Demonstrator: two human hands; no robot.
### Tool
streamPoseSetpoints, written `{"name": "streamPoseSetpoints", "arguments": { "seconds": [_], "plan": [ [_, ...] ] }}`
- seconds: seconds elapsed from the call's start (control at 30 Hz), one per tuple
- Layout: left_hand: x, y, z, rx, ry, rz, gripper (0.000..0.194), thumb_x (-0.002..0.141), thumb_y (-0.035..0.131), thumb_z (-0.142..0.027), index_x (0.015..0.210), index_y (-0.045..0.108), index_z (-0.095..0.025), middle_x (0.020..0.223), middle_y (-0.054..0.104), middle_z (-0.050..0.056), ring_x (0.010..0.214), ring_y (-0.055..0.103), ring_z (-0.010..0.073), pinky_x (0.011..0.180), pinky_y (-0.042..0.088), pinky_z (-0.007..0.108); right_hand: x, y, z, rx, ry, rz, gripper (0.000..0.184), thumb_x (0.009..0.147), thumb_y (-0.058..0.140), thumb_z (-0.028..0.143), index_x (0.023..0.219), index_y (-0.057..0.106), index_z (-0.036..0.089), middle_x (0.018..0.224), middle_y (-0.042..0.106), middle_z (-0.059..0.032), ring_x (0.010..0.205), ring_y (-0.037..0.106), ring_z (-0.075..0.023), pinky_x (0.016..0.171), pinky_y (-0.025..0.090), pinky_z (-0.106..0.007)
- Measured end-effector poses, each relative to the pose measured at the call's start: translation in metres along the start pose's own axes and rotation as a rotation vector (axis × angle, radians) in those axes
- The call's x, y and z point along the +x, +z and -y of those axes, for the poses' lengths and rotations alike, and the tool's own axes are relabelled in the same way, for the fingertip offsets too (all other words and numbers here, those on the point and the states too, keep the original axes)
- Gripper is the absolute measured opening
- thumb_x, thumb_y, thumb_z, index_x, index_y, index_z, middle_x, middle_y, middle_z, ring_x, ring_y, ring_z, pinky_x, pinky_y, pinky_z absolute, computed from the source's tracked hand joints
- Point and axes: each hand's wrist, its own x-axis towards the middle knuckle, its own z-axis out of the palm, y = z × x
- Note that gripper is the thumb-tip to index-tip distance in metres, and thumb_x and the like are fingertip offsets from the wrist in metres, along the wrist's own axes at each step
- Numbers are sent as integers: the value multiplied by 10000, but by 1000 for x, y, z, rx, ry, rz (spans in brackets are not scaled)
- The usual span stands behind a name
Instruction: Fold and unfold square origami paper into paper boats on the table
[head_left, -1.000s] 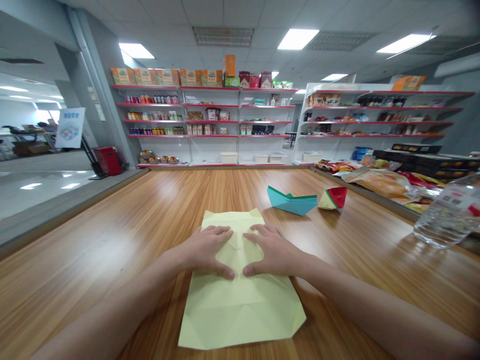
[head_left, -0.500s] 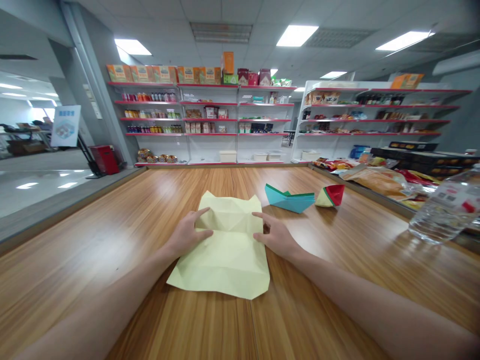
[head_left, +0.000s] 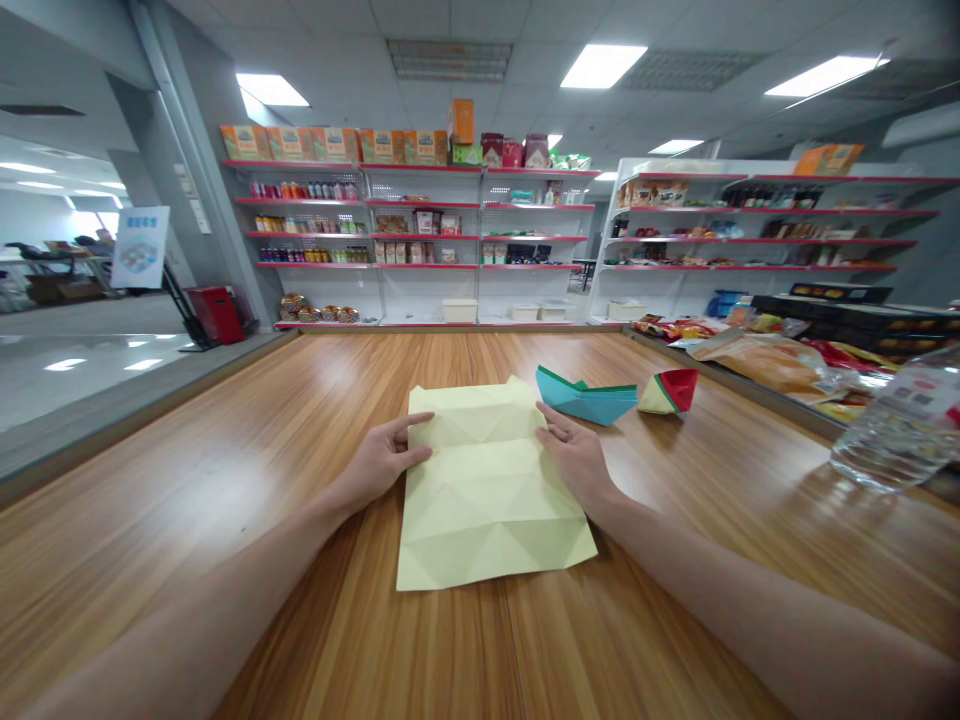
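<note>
A pale yellow sheet of paper (head_left: 487,500), creased with crossing folds, lies unfolded on the wooden table in front of me. Two small points stick up at its far corners. My left hand (head_left: 379,460) grips its left edge, with index finger and thumb over the paper and the other fingers curled beside it. At the right edge my right hand (head_left: 577,455) holds the sheet near its far end, some fingertips hidden. Just beyond the right hand stand a blue paper boat with a green rim (head_left: 589,400) and a smaller red, green and yellow folded paper piece (head_left: 669,391).
A clear plastic bottle (head_left: 896,430) stands at the right. Behind it lie snack bags (head_left: 765,365) and stacked dark boxes (head_left: 832,320). The wooden table (head_left: 247,480) has a raised edge. Stocked shelves (head_left: 424,235) line the far wall.
Both hands have moved outward from the sheet's middle to its side edges. The sheet has shifted away from me; its upper part was bent up half a second ago and now lies flatter.
</note>
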Motion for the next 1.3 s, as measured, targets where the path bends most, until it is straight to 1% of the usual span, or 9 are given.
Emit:
{"name": "streamPoseSetpoints", "arguments": {
  "seconds": [0.1,0.17,0.37,0.57,0.8,0.9,1.0,1.1,1.3],
  "plan": [
    [0,-1,1,-31,8,-104,589,709,693,-362,1236,525,-160,879,698,68,722,645,183,620,501,282,-6,2,5,57,83,131,641,700,677,311,1304,489,202,764,705,-5,639,617,-150,596,486,-274],
    [0,-1,0,-93,-11,-141,612,703,697,-383,1245,515,-165,903,702,73,712,646,180,610,501,278,-7,3,5,91,79,173,650,699,690,324,1306,486,211,756,713,-5,634,630,-159,597,500,-289],
    [-2,1,-7,-223,-62,-6,803,649,761,-317,1348,399,-160,948,708,105,835,658,213,762,505,342,-5,3,7,244,91,85,633,660,735,326,1249,537,205,905,724,-49,762,665,-191,664,527,-311],
    [0,-1,-1,-243,-59,-130,755,629,776,-299,1307,465,-179,944,714,100,769,662,191,726,516,331,-7,7,10,296,116,85,563,630,763,329,1151,600,190,940,716,-61,751,662,-183,678,518,-312],
    [3,-3,3,-324,-88,-145,690,649,766,-268,1276,496,-169,870,721,83,681,652,156,599,507,253,-4,5,7,309,119,78,480,630,768,348,1062,633,188,922,715,-55,730,655,-184,658,515,-303],
    [3,-3,1,-327,-69,-164,699,632,777,-276,1268,509,-171,942,712,90,760,659,170,671,520,271,-6,4,9,285,99,129,487,663,748,352,1102,618,188,951,710,-59,767,656,-184,685,515,-305],
    [1,-4,-1,-319,-60,-131,773,612,789,-269,1309,466,-189,1053,683,101,847,658,195,754,524,312,-8,3,13,260,104,255,598,663,752,325,1211,555,189,998,701,-71,845,657,-204,748,512,-335],
    [2,-5,0,-277,-66,-110,843,597,799,-256,1346,416,-202,1042,689,97,851,663,204,773,525,331,-8,1,13,242,113,340,677,637,772,281,1257,518,181,1030,695,-79,898,651,-214,807,497,-357],
    [2,-7,7,-189,-81,-182,648,609,791,-297,1199,574,-140,925,719,103,772,672,202,706,529,308,-4,-1,6,172,106,293,536,620,780,266,1120,625,149,851,728,-56,794,664,-191,795,494,-345]
  ]
}}
